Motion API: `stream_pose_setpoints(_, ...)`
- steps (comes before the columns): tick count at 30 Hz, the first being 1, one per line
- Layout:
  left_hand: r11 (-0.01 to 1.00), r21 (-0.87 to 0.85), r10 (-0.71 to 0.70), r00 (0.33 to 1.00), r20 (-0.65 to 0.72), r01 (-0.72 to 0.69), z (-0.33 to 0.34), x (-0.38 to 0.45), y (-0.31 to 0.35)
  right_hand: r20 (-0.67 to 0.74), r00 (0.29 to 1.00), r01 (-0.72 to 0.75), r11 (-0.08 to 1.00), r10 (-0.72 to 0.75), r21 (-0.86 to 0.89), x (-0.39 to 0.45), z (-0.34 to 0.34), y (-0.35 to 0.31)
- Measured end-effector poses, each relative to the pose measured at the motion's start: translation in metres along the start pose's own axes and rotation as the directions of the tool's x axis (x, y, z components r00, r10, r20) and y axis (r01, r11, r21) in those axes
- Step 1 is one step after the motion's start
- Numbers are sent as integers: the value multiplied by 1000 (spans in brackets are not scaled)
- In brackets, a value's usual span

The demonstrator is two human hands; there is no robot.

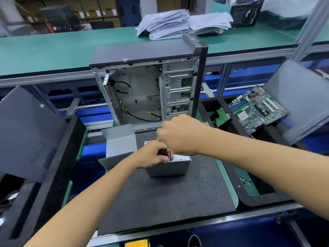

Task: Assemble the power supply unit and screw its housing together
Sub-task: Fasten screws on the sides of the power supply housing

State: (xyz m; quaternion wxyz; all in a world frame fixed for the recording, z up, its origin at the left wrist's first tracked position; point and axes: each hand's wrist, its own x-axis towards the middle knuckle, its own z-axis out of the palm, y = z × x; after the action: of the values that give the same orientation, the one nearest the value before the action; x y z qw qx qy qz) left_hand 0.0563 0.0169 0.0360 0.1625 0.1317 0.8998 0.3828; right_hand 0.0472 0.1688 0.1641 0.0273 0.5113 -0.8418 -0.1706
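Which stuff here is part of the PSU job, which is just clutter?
In the job:
PSU box, on the black mat
screwdriver, in the right hand
left hand, steadying the box's top
grey cover, left of the box
loose screws, probably

Lying about:
open PC case
motherboard
small green board
paper stacks
side panels

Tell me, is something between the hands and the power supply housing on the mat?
Nothing visible is. The left hand grips the top edge of the power supply housing, and the right hand holds a screwdriver down on that same edge.
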Motion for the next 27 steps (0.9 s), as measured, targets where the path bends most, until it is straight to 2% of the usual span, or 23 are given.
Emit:
stream_pose_setpoints(4,999,-33,14,1000,-19,-15,0,-2,2,6,998,-68,996,68,-50,-2,0,1)
stream_pose_setpoints(9,998,-28,48,999,-18,-48,-1,0,1,152,988,13,985,-39,170,-6,-7,9)
stream_pose_setpoints(13,1000,-7,23,1000,-13,-23,-2,2,-3,55,997,40,989,-49,143,-2,-7,7)
stream_pose_setpoints(18,999,-35,38,999,-16,-39,-2,1,-4,43,999,14,990,-20,137,4,-3,8)
stream_pose_setpoints(22,998,-40,38,999,-28,-39,-1,1,-5,-30,999,-42,998,43,45,8,2,5)
stream_pose_setpoints(24,996,-65,51,998,-39,-54,-1,1,-3,-18,998,-64,998,65,18,7,3,7)
stream_pose_setpoints(27,992,-92,85,996,-31,-88,-2,2,-4,95,995,-48,990,36,135,4,0,13)
